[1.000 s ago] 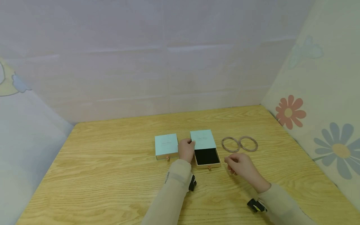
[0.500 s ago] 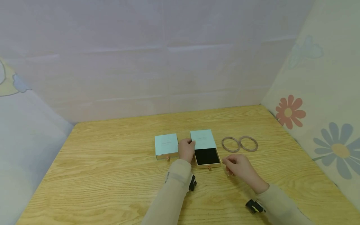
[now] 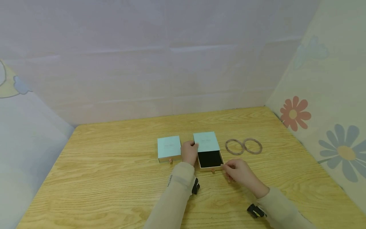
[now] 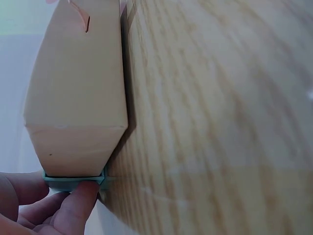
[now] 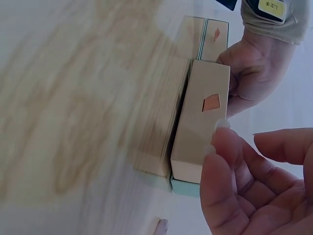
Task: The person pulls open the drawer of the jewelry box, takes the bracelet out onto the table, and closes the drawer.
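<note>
A pale-blue drawer box has its peach-sided drawer pulled out toward me, showing a black lining. My left hand grips the left side of the box's sleeve, its fingertips on the pale-blue edge in the left wrist view. Beside the drawer's front right corner is my right hand, fingers loosely bent and holding nothing. In the right wrist view those fingers stand near the front with its orange ribbon tab; whether they touch it I cannot tell. Two pinkish bangles, one left and one right, lie right of the box.
A second pale-blue drawer box, drawer pushed in, sits to the left of my left hand. Everything stands on a wood-grain table. A pale wall rises behind, and a flower-printed wall borders the right side.
My right hand has moved left, from near the bangles to the drawer's front right corner. My left hand, both boxes and the bangles have stayed put.
</note>
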### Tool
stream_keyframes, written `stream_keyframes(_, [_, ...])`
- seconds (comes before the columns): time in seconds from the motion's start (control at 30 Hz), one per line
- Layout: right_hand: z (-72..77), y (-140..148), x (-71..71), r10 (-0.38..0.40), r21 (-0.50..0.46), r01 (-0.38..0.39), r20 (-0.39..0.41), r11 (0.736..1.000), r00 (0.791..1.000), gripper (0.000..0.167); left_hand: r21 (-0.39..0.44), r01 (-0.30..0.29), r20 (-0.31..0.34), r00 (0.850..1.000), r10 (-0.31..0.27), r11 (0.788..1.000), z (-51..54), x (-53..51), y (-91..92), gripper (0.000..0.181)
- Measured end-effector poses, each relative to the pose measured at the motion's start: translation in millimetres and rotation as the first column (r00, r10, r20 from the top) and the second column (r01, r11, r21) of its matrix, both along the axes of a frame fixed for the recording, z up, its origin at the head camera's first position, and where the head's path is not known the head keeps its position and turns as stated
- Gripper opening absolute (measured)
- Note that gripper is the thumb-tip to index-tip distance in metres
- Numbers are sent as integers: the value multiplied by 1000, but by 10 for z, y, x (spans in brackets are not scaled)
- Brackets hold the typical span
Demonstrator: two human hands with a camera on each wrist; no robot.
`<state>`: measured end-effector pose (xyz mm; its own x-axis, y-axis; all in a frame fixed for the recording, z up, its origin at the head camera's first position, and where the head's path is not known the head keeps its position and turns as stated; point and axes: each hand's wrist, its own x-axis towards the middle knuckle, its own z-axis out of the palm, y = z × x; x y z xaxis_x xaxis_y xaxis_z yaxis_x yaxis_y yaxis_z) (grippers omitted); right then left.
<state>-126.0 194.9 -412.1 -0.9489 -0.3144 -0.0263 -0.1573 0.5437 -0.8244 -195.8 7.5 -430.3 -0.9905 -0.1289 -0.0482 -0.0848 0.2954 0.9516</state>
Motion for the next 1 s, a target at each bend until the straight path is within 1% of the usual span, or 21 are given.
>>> stream_keyframes(0.13, [5,-39,8,32,19,-32,-26,999,999,41,6,4,0,1000,-4,1000,-13,-13,0,46])
stream_keyframes(0.2, [6,-62,16,46,23,-46,-26,999,999,41,16,7,-8,1000,-7,1000,-21,-16,-3,46])
stream_keyframes(0.27, [3,-85,20,49,24,-49,-10,998,999,42,25,11,-14,1000,-11,1000,-27,-14,-10,46])
stream_keyframes(0.3, [-1,-96,21,50,26,-50,-2,998,999,41,29,14,-42,999,-13,999,-49,-15,-15,46])
stream_keyframes(0.4, [-11,-120,19,59,30,-59,20,998,998,41,33,16,-47,999,-15,999,-55,-12,-25,46])
stream_keyframes(0.5, [-15,-140,15,62,35,-63,28,997,998,42,25,10,-19,1000,-9,1000,-20,-3,-22,40])
stream_keyframes(0.53, [-11,-146,17,64,35,-65,29,997,998,43,19,6,12,1000,-6,1000,8,2,-16,37])
stream_keyframes(0.6, [-6,-156,19,65,41,-66,24,997,998,43,5,2,23,1000,-2,1000,22,4,-10,32])
stream_keyframes(0.63, [-5,-160,20,66,42,-67,22,997,998,44,0,2,30,1000,-2,1000,29,3,-7,33])
stream_keyframes(0.7, [-8,-168,17,70,45,-70,19,996,997,43,-8,-2,30,1000,2,1000,30,4,-4,29])
stream_keyframes(0.87, [-24,-203,1,76,52,-77,17,996,997,43,-5,-6,32,999,6,1000,12,-3,-5,26])
stream_keyframes(1.0, [-36,-244,-5,67,56,-69,39,996,997,45,-5,-1,24,1000,1,1000,6,-4,-3,36])
